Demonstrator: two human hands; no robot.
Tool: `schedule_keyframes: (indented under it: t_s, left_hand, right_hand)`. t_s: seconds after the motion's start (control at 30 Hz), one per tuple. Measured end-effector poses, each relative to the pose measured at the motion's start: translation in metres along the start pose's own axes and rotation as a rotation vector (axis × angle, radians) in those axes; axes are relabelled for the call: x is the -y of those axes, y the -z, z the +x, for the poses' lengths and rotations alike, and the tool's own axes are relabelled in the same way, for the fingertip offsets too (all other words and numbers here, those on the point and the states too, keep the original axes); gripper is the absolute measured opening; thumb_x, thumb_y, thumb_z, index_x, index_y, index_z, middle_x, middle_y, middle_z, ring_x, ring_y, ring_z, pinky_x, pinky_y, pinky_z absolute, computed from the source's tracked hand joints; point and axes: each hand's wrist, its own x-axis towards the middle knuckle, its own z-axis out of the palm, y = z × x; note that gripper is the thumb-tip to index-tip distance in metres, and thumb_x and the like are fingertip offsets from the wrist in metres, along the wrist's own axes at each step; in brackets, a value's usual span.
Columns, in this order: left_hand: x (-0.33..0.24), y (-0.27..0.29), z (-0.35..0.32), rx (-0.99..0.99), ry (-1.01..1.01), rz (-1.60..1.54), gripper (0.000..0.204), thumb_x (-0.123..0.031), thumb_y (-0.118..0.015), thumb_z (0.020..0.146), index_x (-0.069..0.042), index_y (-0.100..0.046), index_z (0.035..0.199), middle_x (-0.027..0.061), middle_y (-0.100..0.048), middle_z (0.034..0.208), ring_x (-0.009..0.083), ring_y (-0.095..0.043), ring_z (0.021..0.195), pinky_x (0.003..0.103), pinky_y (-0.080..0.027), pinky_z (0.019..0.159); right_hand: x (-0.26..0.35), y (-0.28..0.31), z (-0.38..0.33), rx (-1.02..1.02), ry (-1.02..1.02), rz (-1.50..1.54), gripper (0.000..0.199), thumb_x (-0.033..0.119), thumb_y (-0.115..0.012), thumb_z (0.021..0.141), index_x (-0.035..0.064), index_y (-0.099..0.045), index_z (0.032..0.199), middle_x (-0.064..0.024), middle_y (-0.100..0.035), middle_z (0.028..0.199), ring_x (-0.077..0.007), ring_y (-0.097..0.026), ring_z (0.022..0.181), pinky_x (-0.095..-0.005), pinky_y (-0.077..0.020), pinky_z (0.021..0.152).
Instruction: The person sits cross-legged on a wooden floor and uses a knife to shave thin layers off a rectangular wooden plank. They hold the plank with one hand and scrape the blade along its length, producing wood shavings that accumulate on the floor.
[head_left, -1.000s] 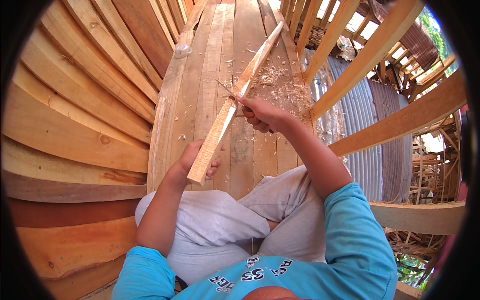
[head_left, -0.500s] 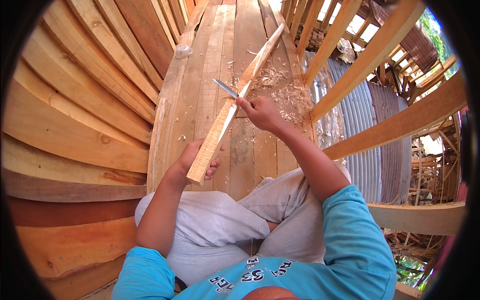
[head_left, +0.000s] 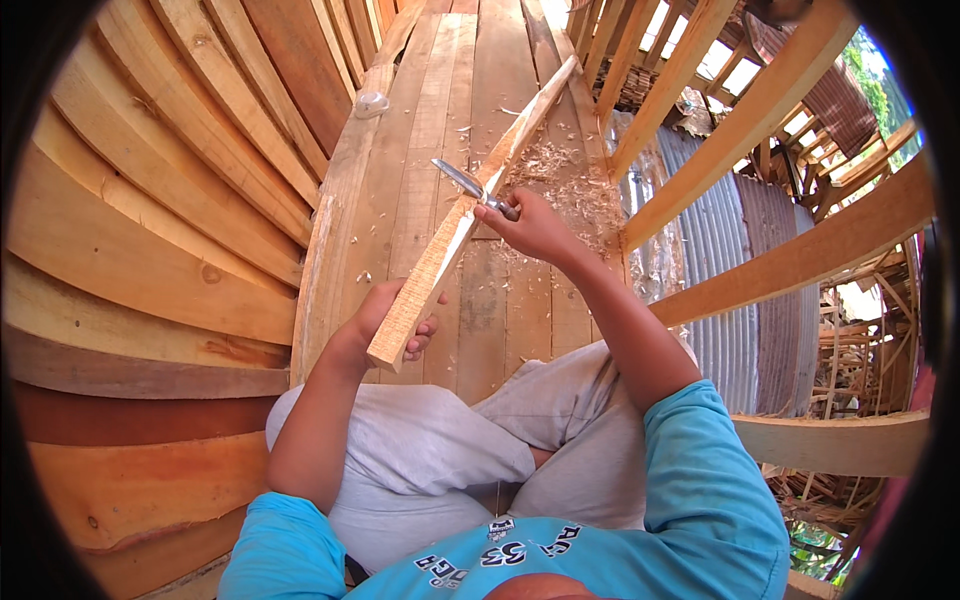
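A long squared wooden stick [head_left: 432, 268] slants away from me, its pale carved faces narrowing to a point at the far end. Around its near end, from beneath and beside it, my left hand [head_left: 385, 315] is closed. My right hand [head_left: 532, 226] grips a knife [head_left: 459, 178] at its handle, part of which shows above the fingers. The blade crosses the upper face of the stick near the middle, its tip pointing to the far left. Whether the edge bites into the wood I cannot tell.
Curled wood shavings [head_left: 548, 165] lie scattered on the plank floor [head_left: 425, 150], thickest right of the stick. A small clear container [head_left: 370, 104] sits at the far left. Plank wall boards [head_left: 150, 260] rise on the left; wooden rails [head_left: 790, 265] and corrugated metal sheets [head_left: 715, 250] are on the right.
My right hand has shifted slightly right and opened its hold a little, so the knife's handle end now shows. The stick's near end has moved slightly left.
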Motion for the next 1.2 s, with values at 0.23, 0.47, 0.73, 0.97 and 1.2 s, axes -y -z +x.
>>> schedule_keyframes:
  t_s: [0.23,0.47,0.73,0.97,1.2]
  left_hand:
    - [0.001,-0.007,-0.003,-0.06,-0.002,0.038,0.042,-0.041,-0.033,0.102,-0.007,-0.057,0.112,0.0066,-0.05,0.062,0.0164,-0.05,0.041,0.029,-0.038,0.035]
    - [0.002,-0.005,0.0,-0.03,0.008,0.027,0.043,-0.04,-0.033,0.102,-0.006,-0.056,0.114,0.0066,-0.05,0.063,0.0155,-0.05,0.041,0.028,-0.038,0.035]
    - [0.003,-0.001,0.002,0.053,0.022,-0.068,0.044,-0.04,-0.033,0.102,-0.006,-0.056,0.116,0.0071,-0.05,0.064,0.0162,-0.05,0.042,0.029,-0.039,0.036]
    - [0.001,-0.006,0.0,-0.009,0.016,0.005,0.043,-0.04,-0.032,0.103,-0.006,-0.056,0.115,0.0066,-0.05,0.063,0.0162,-0.05,0.042,0.029,-0.04,0.037]
    - [0.001,-0.007,-0.003,-0.053,-0.003,0.052,0.042,-0.04,-0.031,0.103,-0.007,-0.056,0.112,0.0055,-0.05,0.061,0.0155,-0.049,0.041,0.029,-0.039,0.036]
  right_hand:
    - [0.011,0.002,-0.009,-0.217,0.275,-0.47,0.044,0.05,-0.063,0.093,0.0064,-0.068,0.084,-0.0141,-0.066,0.068,-0.0337,-0.066,0.065,-0.044,-0.0485,0.057]
    - [0.006,-0.003,-0.002,0.017,0.003,-0.33,0.06,0.057,-0.051,0.098,0.0047,-0.066,0.073,-0.0128,-0.061,0.059,-0.0295,-0.061,0.054,-0.0427,-0.0452,0.052]
    - [0.009,0.01,0.014,0.503,-0.601,0.586,0.062,0.065,-0.045,0.099,0.0162,-0.035,0.062,0.0068,-0.027,0.051,-0.0076,-0.024,0.039,-0.0301,-0.0156,0.036]
    - [-0.023,0.01,0.019,0.454,-0.346,0.39,0.062,0.065,-0.047,0.098,0.014,-0.043,0.063,0.0035,-0.035,0.05,-0.0128,-0.033,0.04,-0.0323,-0.0232,0.039]
    - [-0.014,-0.003,0.002,-0.153,0.182,-0.387,0.066,0.062,-0.053,0.095,0.0015,-0.06,0.069,-0.017,-0.057,0.056,-0.0357,-0.059,0.052,-0.0475,-0.0426,0.053]
